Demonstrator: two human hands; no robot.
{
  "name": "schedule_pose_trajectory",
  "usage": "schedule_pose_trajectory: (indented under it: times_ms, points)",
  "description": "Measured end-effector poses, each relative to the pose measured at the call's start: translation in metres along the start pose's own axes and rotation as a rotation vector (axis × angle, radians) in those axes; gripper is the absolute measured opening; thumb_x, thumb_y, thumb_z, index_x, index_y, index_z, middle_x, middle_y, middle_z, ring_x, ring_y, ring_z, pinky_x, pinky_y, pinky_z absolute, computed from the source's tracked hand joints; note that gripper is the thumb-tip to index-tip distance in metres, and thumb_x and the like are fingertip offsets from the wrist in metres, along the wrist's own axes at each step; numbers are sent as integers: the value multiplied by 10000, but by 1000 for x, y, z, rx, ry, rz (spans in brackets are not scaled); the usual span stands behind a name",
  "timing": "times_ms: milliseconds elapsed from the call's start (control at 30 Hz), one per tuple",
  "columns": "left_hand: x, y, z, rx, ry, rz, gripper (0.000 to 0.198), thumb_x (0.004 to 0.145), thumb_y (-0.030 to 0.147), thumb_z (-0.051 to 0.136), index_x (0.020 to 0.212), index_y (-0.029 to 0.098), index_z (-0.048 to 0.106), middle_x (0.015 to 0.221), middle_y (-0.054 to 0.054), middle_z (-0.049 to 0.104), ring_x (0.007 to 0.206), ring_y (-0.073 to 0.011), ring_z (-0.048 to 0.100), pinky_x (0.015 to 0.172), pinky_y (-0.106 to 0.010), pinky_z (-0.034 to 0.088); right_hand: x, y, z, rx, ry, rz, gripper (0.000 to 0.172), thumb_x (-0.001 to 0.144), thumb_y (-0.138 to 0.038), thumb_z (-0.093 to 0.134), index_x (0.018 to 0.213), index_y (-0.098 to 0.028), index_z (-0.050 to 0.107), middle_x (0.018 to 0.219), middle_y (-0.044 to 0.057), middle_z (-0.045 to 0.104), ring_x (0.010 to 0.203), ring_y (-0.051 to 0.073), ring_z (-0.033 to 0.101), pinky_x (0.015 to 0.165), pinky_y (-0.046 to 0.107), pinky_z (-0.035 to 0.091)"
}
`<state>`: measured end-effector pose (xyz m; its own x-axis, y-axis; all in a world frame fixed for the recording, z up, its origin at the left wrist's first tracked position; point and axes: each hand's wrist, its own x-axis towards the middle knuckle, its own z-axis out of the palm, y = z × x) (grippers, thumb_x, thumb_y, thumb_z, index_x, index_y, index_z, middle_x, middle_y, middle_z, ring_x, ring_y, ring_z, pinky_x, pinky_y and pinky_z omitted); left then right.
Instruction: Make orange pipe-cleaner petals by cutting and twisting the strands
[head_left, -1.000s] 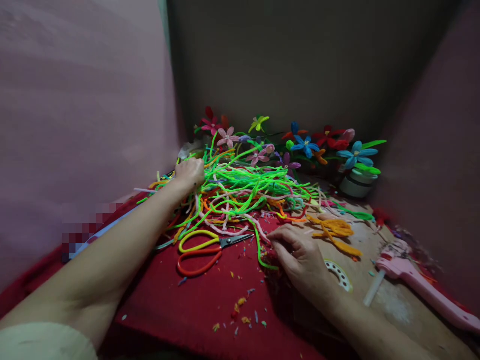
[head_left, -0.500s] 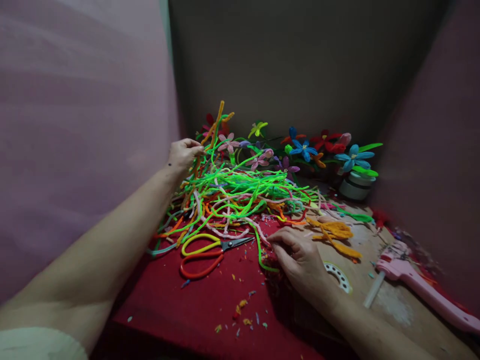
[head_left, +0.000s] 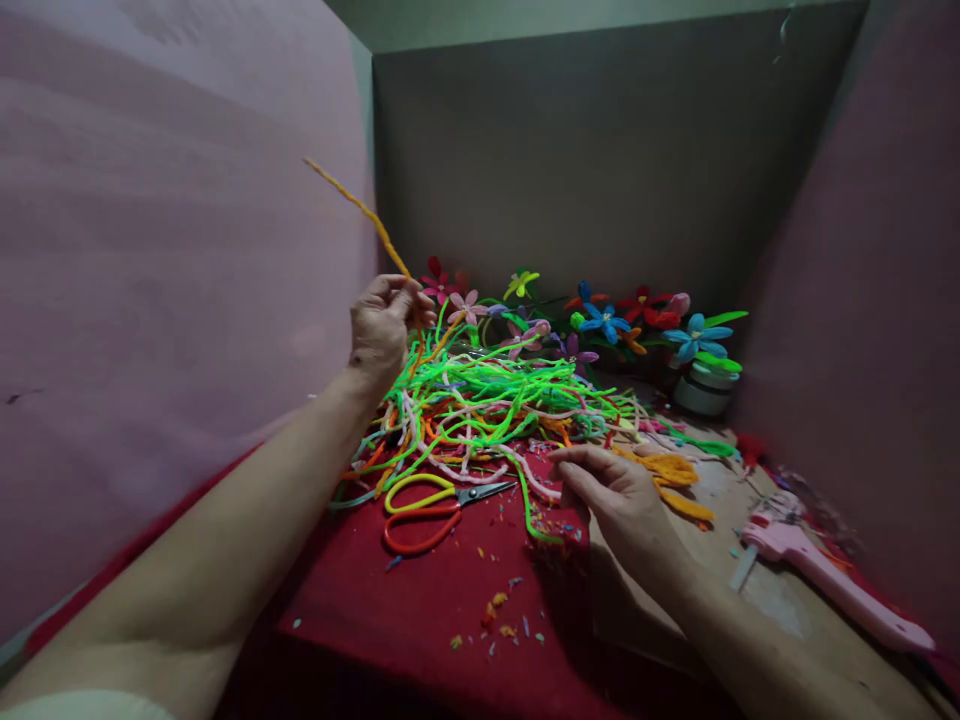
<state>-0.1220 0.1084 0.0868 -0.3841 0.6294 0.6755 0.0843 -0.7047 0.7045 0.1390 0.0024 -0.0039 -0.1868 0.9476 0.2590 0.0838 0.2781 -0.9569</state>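
My left hand (head_left: 384, 325) is closed in a pinch on an orange pipe cleaner (head_left: 366, 210), whose free end slants up and left while the rest drops toward the pile. Below and right of that hand lies the tangled heap of pipe cleaners (head_left: 502, 385), mostly bright green with pink, orange and red among them. My right hand (head_left: 619, 495) hovers low over the front of the work surface with fingers loosely apart and nothing visible in them. Scissors (head_left: 424, 512) with one yellow and one red handle rest left of it. Folded orange pipe-cleaner loops (head_left: 664, 468) lie just behind it.
Pipe-cleaner flowers (head_left: 604, 318) stand along the back, beside a small white-lidded jar (head_left: 706, 388). A pink glue gun (head_left: 832, 575) lies on a brown board (head_left: 780, 610) at right. Scraps litter the red cloth (head_left: 420, 620). Panels close in both sides and the back.
My left hand has drawn the orange pipe cleaner up from the pile, its end now tilting left. My right hand has shifted slightly, its fingers a little looser. The camera view has tilted up.
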Motion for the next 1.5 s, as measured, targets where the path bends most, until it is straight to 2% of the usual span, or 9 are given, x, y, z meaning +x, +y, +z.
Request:
schedule_pose_trajectory:
  times_ms: [133, 233, 333, 433, 600, 833, 1100, 1300, 1500]
  points:
    - [-55, 23, 27, 327, -387, 362, 90, 839, 245, 525, 792, 180, 565, 673, 8, 602, 598, -90, 551, 586, -214, 453, -1, -27, 4, 137, -37, -25, 438, 742, -387, 620, 1115, -159, 587, 812, 39, 644, 545, 94, 524, 465, 222, 416]
    - [-97, 28, 44, 611, -727, 694, 175, 889, 244, 441, 840, 175, 593, 779, -34, 669, 726, -121, 607, 664, -236, 466, -1, -34, 8, 100, 1, -104, 438, 806, -421, 548, 1164, -170, 556, 663, -20, 561, 494, 87, 458, 446, 221, 380]
    - [-126, 26, 53, 755, -803, 778, 234, 919, 223, 367, 916, 167, 594, 757, -40, 677, 692, -122, 621, 613, -232, 452, 1, -29, 8, 118, 138, -151, 315, 835, -407, 507, 1001, -170, 631, 580, -34, 511, 465, 88, 412, 430, 221, 344]
    - [-138, 21, 53, 839, -782, 802, 221, 903, 173, 373, 968, 169, 584, 772, -31, 682, 703, -128, 629, 600, -233, 437, 7, -22, 4, 246, 242, -79, 255, 800, -408, 560, 871, -179, 648, 759, 21, 643, 590, 115, 547, 530, 239, 434]
    - [-139, 13, 44, 897, -762, 699, 192, 878, 148, 396, 891, 175, 586, 749, -20, 680, 672, -125, 618, 571, -226, 403, 19, -25, -3, 750, 192, 40, 218, 803, -347, 576, 664, -180, 590, 694, 40, 680, 734, 186, 652, 716, 353, 520]
    - [-141, 10, 39, 911, -797, 475, 234, 904, 252, 386, 856, 202, 610, 699, -9, 671, 603, -122, 591, 530, -213, 353, 35, -29, -28, 929, 333, 119, 310, 914, -203, 416, 646, -179, 570, 603, 7, 659, 641, 121, 651, 813, 347, 520]
    - [-142, 13, 39, 1006, -904, 302, 270, 871, 266, 383, 816, 206, 640, 651, -17, 647, 586, -139, 565, 527, -225, 302, 43, -14, -48, 913, 415, 111, 274, 913, -167, 421, 702, -142, 594, 513, 4, 615, 532, 105, 617, 730, 313, 542]
    - [-143, 11, 35, 831, -927, 134, 265, 860, 320, 420, 843, 189, 650, 622, 5, 614, 552, -108, 513, 553, -204, 333, 42, -4, -50, 859, 385, 140, 268, 911, -209, 440, 734, -146, 632, 635, 48, 693, 653, 141, 670, 697, 315, 552]
    - [-133, 8, 28, 656, -921, -11, 317, 862, 418, 456, 880, 167, 648, 713, -2, 624, 630, -114, 535, 623, -212, 381, 41, 12, -54, 778, 375, 217, 121, 808, -126, 577, 730, -150, 666, 545, -1, 654, 486, 101, 606, 552, 234, 532]
